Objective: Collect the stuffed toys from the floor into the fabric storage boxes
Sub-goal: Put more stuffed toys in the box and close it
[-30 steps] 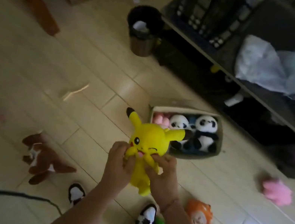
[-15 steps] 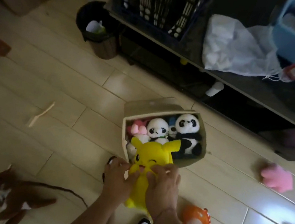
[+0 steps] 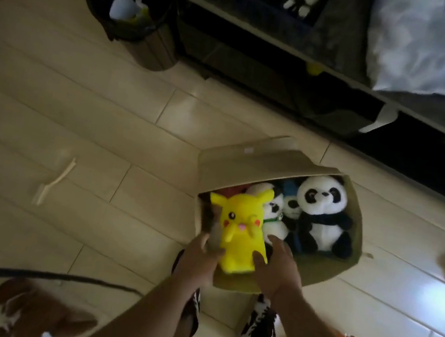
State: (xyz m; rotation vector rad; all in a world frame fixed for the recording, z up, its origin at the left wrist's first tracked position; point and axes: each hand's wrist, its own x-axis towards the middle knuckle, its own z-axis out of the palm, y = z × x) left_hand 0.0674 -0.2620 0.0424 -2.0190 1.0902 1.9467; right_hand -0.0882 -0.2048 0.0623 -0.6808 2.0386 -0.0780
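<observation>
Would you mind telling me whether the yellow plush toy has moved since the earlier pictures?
Yes. The yellow plush toy has moved away from the person and into the fabric storage box, beside the large panda plush.

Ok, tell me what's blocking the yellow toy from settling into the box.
The small panda sits against the yellow toy, crowding the fabric box. Both hands, left and right, flank it at the near wall.

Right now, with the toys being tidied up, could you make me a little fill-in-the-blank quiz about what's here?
1. The toy between both hands is coloured ____.
2. The big plush sitting upright in the fabric box is a ____.
3. The dark bin stands on the ____.

Missing words: yellow; panda; floor
</observation>
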